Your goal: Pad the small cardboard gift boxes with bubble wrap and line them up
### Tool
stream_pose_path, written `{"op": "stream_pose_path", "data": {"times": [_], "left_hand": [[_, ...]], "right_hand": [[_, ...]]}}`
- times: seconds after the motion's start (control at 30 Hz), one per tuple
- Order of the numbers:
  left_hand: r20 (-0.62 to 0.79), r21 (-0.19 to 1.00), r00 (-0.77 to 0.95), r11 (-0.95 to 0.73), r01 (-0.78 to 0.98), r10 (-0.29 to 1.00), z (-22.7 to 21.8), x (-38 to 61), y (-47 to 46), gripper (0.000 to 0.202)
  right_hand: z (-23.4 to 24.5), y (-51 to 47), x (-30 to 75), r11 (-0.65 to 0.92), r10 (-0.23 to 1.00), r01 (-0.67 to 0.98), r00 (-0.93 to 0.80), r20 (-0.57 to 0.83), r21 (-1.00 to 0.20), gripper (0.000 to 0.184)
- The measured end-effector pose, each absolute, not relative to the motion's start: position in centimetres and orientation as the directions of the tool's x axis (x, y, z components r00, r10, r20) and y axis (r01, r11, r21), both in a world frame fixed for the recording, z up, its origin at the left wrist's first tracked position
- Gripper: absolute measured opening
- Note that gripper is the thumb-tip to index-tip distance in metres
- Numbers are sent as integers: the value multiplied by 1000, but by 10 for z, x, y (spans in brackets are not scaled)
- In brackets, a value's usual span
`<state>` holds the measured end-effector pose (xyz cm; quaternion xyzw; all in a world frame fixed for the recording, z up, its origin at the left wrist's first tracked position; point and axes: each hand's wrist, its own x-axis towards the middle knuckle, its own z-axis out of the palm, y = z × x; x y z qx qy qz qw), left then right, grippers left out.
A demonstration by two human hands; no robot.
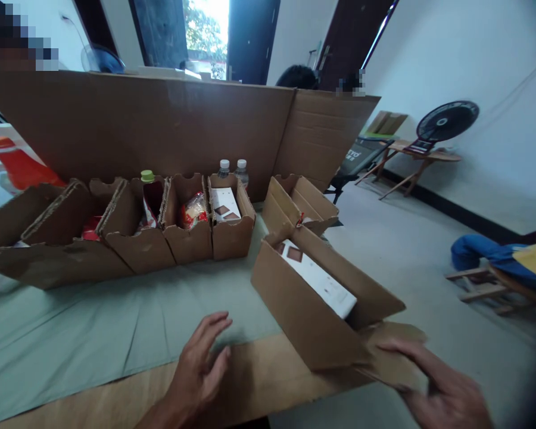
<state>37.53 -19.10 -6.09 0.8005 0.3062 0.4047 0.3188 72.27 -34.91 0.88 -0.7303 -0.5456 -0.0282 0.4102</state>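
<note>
My right hand (449,384) grips the near end flap of a long cardboard box (295,313) at the table's right edge. Inside that open-topped box lies a white carton (324,283) with brown squares printed on one end. To the left of the box, my left hand (201,360) is held over the table's front edge, fingers apart and holding nothing. Behind the long box stands another open cardboard box (282,199) with a small red item at its near corner.
A row of cardboard bins (149,250) holds a green-capped pouch (148,196), a red packet (194,211) and a white carton (226,204). A cardboard screen (183,125) stands behind, with two bottles (242,170) before it. An orange-red bottle (27,167) is left. People are beyond.
</note>
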Motion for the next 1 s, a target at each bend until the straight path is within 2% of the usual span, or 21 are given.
{"op": "stream_pose_path", "data": {"times": [0.03,0.1,0.17,0.2,0.27,0.33,0.43,0.6,0.73,0.87,0.93,1.0], "left_hand": [[419,778,476,-576,250,773,-62,383,-185,51],[359,815,497,-524,245,790,-65,406,-172,67],[307,850,562,-487,200,768,-67,434,-163,82],[287,868,601,-468,167,746,-68,447,-161,87],[282,889,652,-448,99,704,-72,469,-164,93],[303,892,649,-447,64,698,-78,478,-174,92],[334,884,548,-456,99,767,-90,473,-188,89],[359,872,356,-446,201,863,-97,457,-169,90],[328,880,436,-439,183,838,-94,454,-145,92],[296,863,493,-450,229,818,-101,436,-149,90],[280,822,534,-487,295,797,-104,416,-161,85],[253,759,612,-546,355,750,-101,393,-177,78]], "right_hand": [[0,-365,730,-110,713,749,518,473,-653,33],[-18,-385,738,-105,595,555,700,395,-825,64],[-36,-391,736,-67,536,391,790,298,-918,88],[-44,-389,732,-89,533,355,806,257,-931,91],[-56,-379,725,-196,559,364,804,201,-911,85],[-60,-358,722,-246,605,426,770,205,-871,71],[-54,-306,726,-169,693,494,675,253,-853,58],[-52,-205,735,-33,815,400,542,207,-916,66],[-68,-179,730,-35,792,388,572,211,-921,62],[-86,-219,714,-89,734,375,651,194,-923,66],[-95,-248,699,-181,711,425,680,181,-887,65],[-105,-273,681,-245,747,553,632,209,-796,58]]}}
